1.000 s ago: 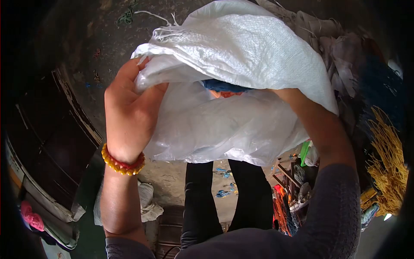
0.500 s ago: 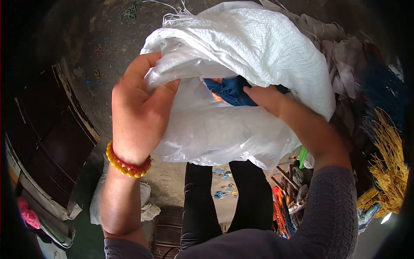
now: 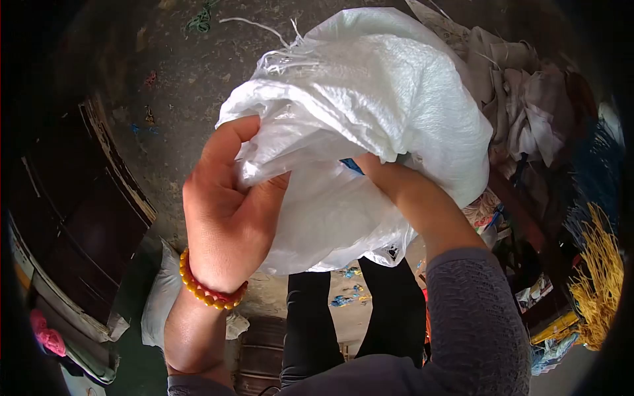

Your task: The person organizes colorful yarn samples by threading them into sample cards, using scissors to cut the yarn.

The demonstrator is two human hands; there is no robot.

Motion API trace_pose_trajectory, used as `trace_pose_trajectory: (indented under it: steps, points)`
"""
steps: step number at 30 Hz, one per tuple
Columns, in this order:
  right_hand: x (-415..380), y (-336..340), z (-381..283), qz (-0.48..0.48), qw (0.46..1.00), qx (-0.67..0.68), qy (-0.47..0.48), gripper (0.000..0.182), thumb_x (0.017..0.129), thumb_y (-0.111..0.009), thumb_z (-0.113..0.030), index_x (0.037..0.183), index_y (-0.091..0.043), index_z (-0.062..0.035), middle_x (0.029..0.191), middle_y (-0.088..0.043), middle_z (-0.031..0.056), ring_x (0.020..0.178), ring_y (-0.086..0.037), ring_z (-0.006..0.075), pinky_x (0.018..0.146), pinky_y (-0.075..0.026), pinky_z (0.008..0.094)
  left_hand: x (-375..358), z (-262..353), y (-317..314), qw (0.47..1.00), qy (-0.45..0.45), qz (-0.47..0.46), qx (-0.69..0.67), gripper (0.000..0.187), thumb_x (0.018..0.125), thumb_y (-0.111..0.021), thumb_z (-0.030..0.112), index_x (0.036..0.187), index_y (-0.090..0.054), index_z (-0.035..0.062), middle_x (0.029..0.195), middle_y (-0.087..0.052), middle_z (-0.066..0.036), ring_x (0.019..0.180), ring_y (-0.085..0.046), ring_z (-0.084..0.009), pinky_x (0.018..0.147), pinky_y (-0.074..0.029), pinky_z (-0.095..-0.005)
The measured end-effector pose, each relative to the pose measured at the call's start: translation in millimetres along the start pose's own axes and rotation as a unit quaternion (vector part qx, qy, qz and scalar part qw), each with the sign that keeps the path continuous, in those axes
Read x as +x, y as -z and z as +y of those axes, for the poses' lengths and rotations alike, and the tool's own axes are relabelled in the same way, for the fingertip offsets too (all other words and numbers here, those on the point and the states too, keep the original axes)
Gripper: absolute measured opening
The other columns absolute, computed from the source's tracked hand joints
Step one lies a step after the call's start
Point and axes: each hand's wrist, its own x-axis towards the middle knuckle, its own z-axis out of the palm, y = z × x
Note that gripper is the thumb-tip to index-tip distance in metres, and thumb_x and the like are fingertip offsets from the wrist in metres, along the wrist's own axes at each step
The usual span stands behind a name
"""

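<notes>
A large white woven sack with a clear plastic liner is held up before me, its mouth facing me. My left hand pinches the rim and liner at the left, thumb inside and fingers outside. Into the opening reaches my right hand; its fingers are hidden behind the sack's upper fold. A small patch of blue yarn or cloth shows beside that hand, deep in the sack. Whether the right hand grips it cannot be seen. Loose white threads fray from the rim.
Yellow yarn and dark blue yarn hang at the right. Crumpled pale sacks lie at the upper right. A dark wooden panel stands at the left, near a white sack. Yarn scraps litter the floor.
My right hand has gone deeper into the sack, and the blue bundle has moved mostly out of sight. My left hand, still on the rim, has shifted slightly down and right.
</notes>
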Motion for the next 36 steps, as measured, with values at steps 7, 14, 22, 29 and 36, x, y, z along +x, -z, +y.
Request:
trace_pose_trajectory:
  steps: [7,14,22,29,36]
  points:
    - [-6,61,25,-0.154,0.987,0.012,0.046,0.066,0.064,-0.063,-0.026,0.125,-0.042,-0.0162,0.127,-0.042,0.0120,0.112,-0.044,0.0276,0.096,-0.031,0.0408,-9,-9,6,0.998,0.032,0.035,0.039,0.039,0.071,-0.055,-0.008,0.109,-0.047,-0.0058,0.090,-0.059,-0.011,0.074,-0.055,-0.0087,0.063,-0.044,-0.0200]
    - [-59,180,39,-0.330,0.936,0.076,0.096,0.066,0.061,-0.064,-0.025,0.124,-0.044,-0.0147,0.123,-0.046,0.0129,0.110,-0.046,0.0276,0.095,-0.033,0.0385,-5,-1,6,0.999,-0.003,0.035,0.029,0.026,0.077,-0.059,0.002,0.102,-0.053,-0.0023,0.075,-0.061,-0.007,0.065,-0.053,-0.0058,0.056,-0.043,-0.0201]
    - [-101,200,39,-0.381,0.898,0.216,0.036,0.067,0.053,-0.064,-0.018,0.118,-0.050,-0.0101,0.107,-0.057,0.0151,0.098,-0.054,0.0270,0.084,-0.042,0.0306,-11,10,-6,0.996,-0.018,0.056,0.072,0.027,0.076,-0.060,0.008,0.100,-0.053,-0.0023,0.068,-0.060,-0.014,0.061,-0.059,-0.0141,0.054,-0.045,-0.0266]
    - [-154,237,33,-0.401,0.872,0.279,0.011,0.057,0.054,-0.063,-0.011,0.111,-0.054,-0.0052,0.091,-0.061,0.0123,0.084,-0.058,0.0222,0.075,-0.045,0.0286,-23,8,-6,0.993,0.032,0.064,0.098,0.028,0.077,-0.061,0.010,0.101,-0.054,-0.0013,0.073,-0.062,-0.013,0.065,-0.059,-0.0153,0.057,-0.046,-0.0267]
    - [-207,313,13,-0.387,0.817,0.427,0.013,0.067,0.051,-0.064,-0.010,0.117,-0.051,-0.0075,0.105,-0.057,0.0129,0.097,-0.053,0.0199,0.088,-0.038,0.0273,-30,-12,-6,0.980,0.013,0.087,0.178,0.032,0.074,-0.063,0.016,0.102,-0.054,0.0015,0.074,-0.061,-0.015,0.064,-0.060,-0.0258,0.060,-0.047,-0.0320]
